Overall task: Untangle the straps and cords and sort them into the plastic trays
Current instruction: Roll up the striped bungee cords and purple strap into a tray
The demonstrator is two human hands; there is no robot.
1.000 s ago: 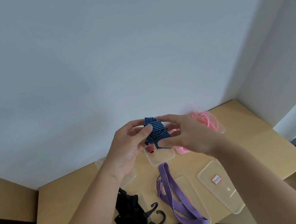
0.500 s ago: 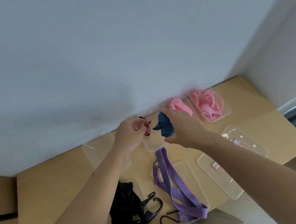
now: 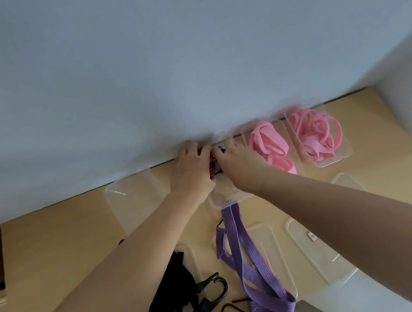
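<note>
Straps come first on my feed: a red strap (image 3: 212, 171) and a blue strap (image 3: 221, 149) are bunched between the two hands, over the far end of a clear tray (image 3: 228, 195) that stands against the wall (image 3: 184, 52). The left hand (image 3: 190, 169) has its fingers curled down round the red strap, which shows between its knuckles and along its thumb side. The right hand (image 3: 239, 163) is curled as well, knuckles up, and the blue strap peeks out at its fingertips; I read that as a pinch, though the frame is blurred there. The two hands almost touch.

Just right of them, a pink band (image 3: 269, 146) lies folded in its own tray, and beside that a loose knot of pink cords (image 3: 314, 134) fills the end tray (image 3: 345, 157). Left of the hands is a bare tray (image 3: 131, 201).

Nearer to me, a purple strap (image 3: 244, 257) runs from the first tray's near rim down across another tray (image 3: 276, 249), with its looped end hanging over the near corner. Black straps (image 3: 177, 291) lie heaped under the left forearm, a dark hook (image 3: 219, 287) sticking out to the right. A tray with a small red label (image 3: 312, 236) sits under the right forearm. Everything rests on a pale wooden table (image 3: 52, 245).
</note>
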